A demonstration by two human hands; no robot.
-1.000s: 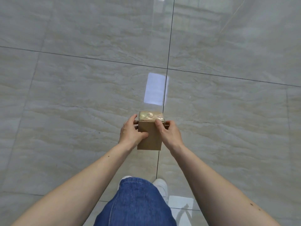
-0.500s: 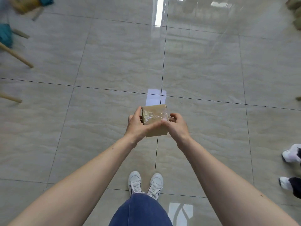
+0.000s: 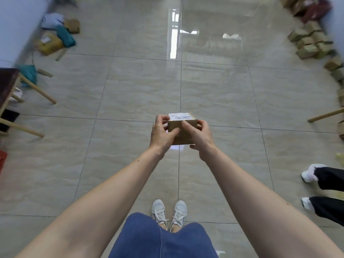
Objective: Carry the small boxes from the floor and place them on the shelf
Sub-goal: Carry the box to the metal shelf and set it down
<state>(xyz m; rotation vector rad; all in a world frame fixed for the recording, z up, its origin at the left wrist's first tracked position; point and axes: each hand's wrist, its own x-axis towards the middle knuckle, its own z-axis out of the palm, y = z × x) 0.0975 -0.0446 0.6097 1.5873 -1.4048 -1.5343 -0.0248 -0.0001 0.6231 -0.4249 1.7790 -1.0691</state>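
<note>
One box (image 3: pixel 183 130) held by two hands, left hand (image 3: pixel 161 135) and right hand (image 3: pixel 202 137).

You are holding a small box (image 3: pixel 183 130) of matt brown cardboard, with a white paper label (image 3: pixel 179 116) on its top face. The floor (image 3: pixel 130 94) under you is smooth, glossy tile with pale beige veining, shiny enough to mirror the lights. Your skirt (image 3: pixel 162 239) is blue denim and your shoes (image 3: pixel 169 211) look like white canvas with laces. At the floor's right edge sit more cardboard boxes (image 3: pixel 310 41), blurred. At its left edge, the furniture legs (image 3: pixel 37 89) are light, plain wood.
</note>
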